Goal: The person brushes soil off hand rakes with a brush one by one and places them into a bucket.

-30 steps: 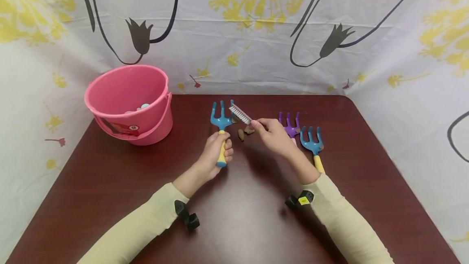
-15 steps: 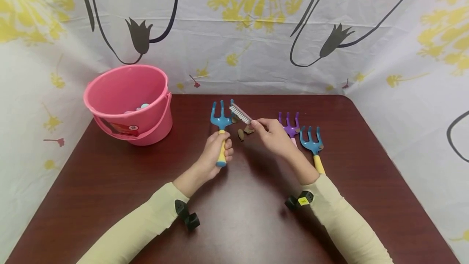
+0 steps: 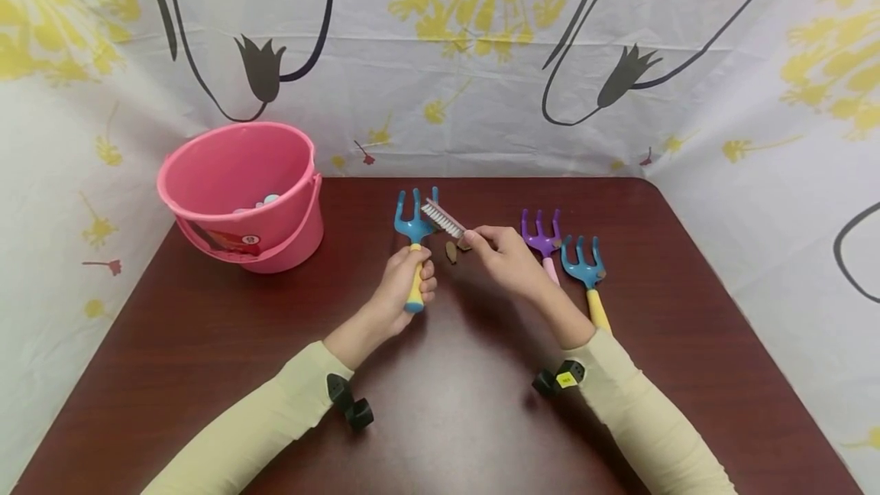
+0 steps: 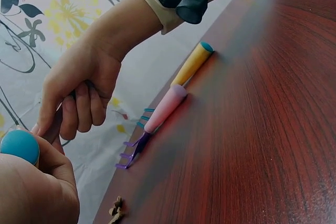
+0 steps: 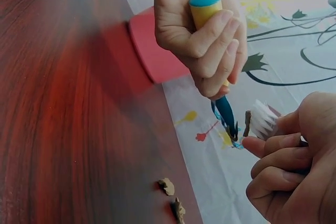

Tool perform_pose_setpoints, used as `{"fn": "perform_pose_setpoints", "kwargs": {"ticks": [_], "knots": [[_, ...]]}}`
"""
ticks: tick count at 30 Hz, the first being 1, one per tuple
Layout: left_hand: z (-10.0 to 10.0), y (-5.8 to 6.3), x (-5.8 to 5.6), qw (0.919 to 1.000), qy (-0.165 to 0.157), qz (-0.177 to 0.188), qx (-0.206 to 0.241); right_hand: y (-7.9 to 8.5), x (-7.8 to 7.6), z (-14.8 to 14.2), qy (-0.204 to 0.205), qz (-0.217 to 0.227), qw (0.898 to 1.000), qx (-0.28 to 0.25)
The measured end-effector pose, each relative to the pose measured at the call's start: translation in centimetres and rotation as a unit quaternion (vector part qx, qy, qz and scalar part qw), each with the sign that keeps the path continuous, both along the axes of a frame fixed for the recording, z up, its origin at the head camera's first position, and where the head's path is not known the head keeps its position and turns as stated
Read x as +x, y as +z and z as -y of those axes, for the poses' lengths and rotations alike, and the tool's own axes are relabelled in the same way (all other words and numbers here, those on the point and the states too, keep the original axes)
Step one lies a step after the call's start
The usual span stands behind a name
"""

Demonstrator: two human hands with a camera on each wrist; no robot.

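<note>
Above the far half of the glossy red-brown table (image 3: 447,403): I have the three-tined blue fork with a yellow handle (image 3: 414,232) in the left hand (image 3: 397,285), and the slim brush with white bristles (image 3: 443,220) in the right hand (image 3: 507,260)
Left fingers: wrapped round the yellow handle, thumb towards the tines
Right fingers: thumb and finger pinching the brush close behind its bristles, the others curled in
Fork's feel: I judge it light and stiff, its smooth handle apt to twist in a loose hold; mid-handle is the place to grip
Brush's feel: probably light, firm-backed, with bristles that give; best held behind them
Brown flakes (image 5: 167,186): two lie on the table, looking dry and brittle; a brown piece (image 5: 248,123) shows beside the bristles
Right side: a purple fork with a pink handle (image 3: 541,243) next to a second blue-and-yellow fork (image 3: 586,273)
Hidden from me: one tine partly behind the brush, the brush's rear inside the hand, most of what the pink plastic bucket (image 3: 299,247) holds; whether bristles touch tines, I cannot tell
</note>
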State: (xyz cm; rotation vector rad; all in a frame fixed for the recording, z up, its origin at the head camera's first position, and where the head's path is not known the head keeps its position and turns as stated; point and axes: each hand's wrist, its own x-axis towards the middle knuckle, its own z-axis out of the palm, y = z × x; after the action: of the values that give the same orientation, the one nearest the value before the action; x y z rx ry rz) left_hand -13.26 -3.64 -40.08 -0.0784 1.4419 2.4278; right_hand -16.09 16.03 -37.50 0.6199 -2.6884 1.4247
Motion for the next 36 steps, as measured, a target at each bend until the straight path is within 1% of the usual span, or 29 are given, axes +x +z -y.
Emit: {"fn": "perform_pose_setpoints", "kwargs": {"ticks": [5, 10, 14, 23, 29, 36], "knots": [[-0.2, 0.0, -0.1, 1.0000, -0.006, 0.001, -0.005, -0.2, 0.1, 0.1, 0.010, -0.016, 0.999, 0.033], [-0.1, 0.0, 0.1, 0.9999, -0.008, 0.004, -0.009, -0.8, -0.3, -0.4, -0.003, -0.040, 0.998, 0.051], [-0.1, -0.1, 0.1, 0.9999, -0.006, 0.010, -0.006, -1.2, -0.7, -0.9, -0.010, -0.047, 0.997, 0.055], [0.2, -0.2, 0.0, 0.9999, -0.009, 0.012, -0.002, -1.9, -1.4, -1.5, -0.029, -0.048, 0.997, 0.061], [0.3, -0.4, 0.1, 0.9998, -0.015, 0.013, -0.001, -1.9, -1.3, -2.1, -0.042, -0.041, 0.996, 0.064], [0.5, -0.5, -0.2, 0.9998, -0.014, 0.011, -0.001, -1.8, -1.3, -3.2, -0.051, -0.019, 0.997, 0.052]]}}
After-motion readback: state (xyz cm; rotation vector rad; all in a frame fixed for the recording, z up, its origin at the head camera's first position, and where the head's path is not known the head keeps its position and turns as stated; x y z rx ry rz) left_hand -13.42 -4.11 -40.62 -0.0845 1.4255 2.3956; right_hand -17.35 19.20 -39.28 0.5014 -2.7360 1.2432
